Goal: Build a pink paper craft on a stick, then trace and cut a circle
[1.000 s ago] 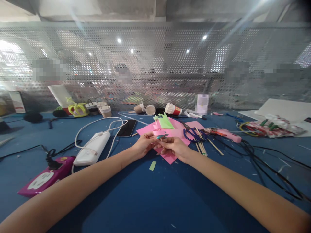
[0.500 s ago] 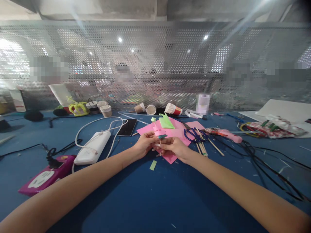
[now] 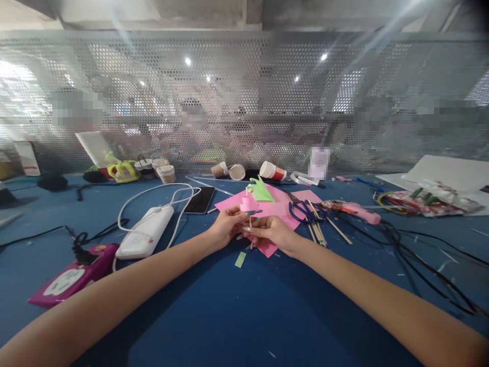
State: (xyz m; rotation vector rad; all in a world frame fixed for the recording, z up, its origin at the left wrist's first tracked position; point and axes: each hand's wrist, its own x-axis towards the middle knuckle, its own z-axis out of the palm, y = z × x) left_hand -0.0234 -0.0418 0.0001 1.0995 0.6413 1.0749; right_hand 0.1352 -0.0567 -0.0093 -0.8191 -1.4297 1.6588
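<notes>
Between my two hands stands a small paper craft on a thin wooden stick (image 3: 249, 204), with a curled pink strip, a teal piece below it and a light green top. My left hand (image 3: 228, 225) is closed, its thumb and fingers pinching the craft around the teal part. Lower down, my right hand (image 3: 272, 233) pinches the stick between thumb and fingers. Behind them lie pink paper sheets (image 3: 229, 202) and a folded light green paper (image 3: 261, 191). A small green paper strip (image 3: 240, 260) rests on the table in front of the hands.
Dark-handled scissors (image 3: 301, 211) and wooden sticks (image 3: 316, 229) lie at the right, beside a pink glue gun (image 3: 361, 210) with black cords. To the left are a white power bank (image 3: 147, 234), a phone (image 3: 200, 200) and a purple power strip (image 3: 82, 275). Paper cups (image 3: 272, 171) lie behind.
The top of the paper craft has swung a little to the right and now overlaps the folded green paper. Both hands stay in nearly the same place.
</notes>
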